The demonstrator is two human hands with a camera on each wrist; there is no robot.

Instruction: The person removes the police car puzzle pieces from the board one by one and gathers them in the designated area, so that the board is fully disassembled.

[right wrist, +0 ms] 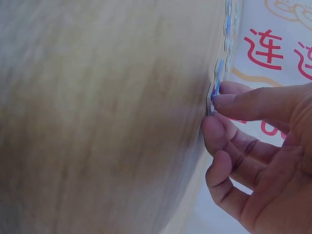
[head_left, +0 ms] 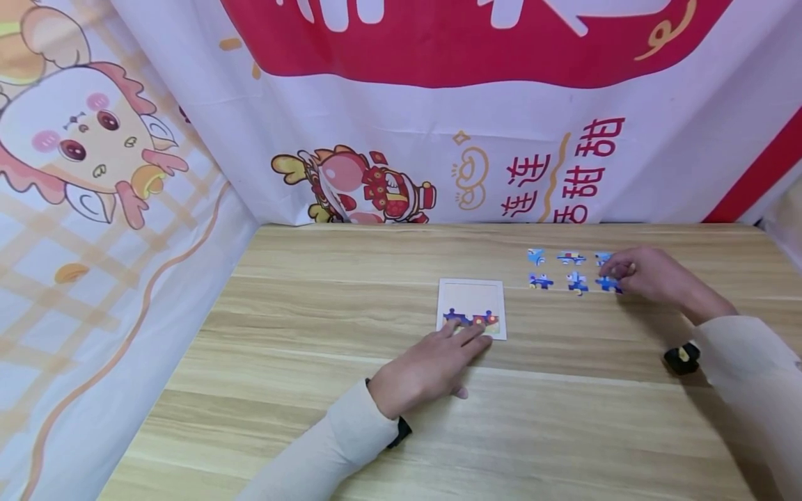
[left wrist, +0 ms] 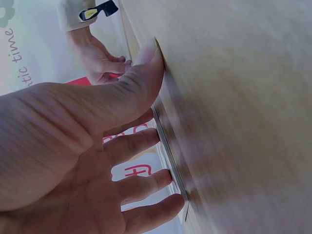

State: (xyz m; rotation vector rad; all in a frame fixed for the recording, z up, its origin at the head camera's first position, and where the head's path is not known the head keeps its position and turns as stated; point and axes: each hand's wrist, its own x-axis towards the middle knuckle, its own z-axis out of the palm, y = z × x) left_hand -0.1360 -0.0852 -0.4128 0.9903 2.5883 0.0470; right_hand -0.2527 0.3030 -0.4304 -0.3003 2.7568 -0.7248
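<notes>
A small square puzzle board point(head_left: 470, 292) with a pale rim lies on the table, coloured pieces point(head_left: 485, 320) filling its near part. My left hand point(head_left: 435, 365) rests its spread fingertips on the board's near edge; in the left wrist view those fingers point(left wrist: 146, 183) lie along the thin board, thumb apart from them. Off to the right, my right hand point(head_left: 645, 275) pinches a blue puzzle piece point(head_left: 608, 284) at the table surface. The right wrist view has its fingertips at that piece's edge point(right wrist: 210, 95), the other fingers curled. Part of the piece is hidden.
Several loose blue pieces lie in two rows near the right hand, among them a corner-like piece point(head_left: 535, 257) and a purple-blue piece point(head_left: 540, 281). A printed cloth point(head_left: 388, 111) hangs behind the wooden table point(head_left: 282, 313), and another covers the left side.
</notes>
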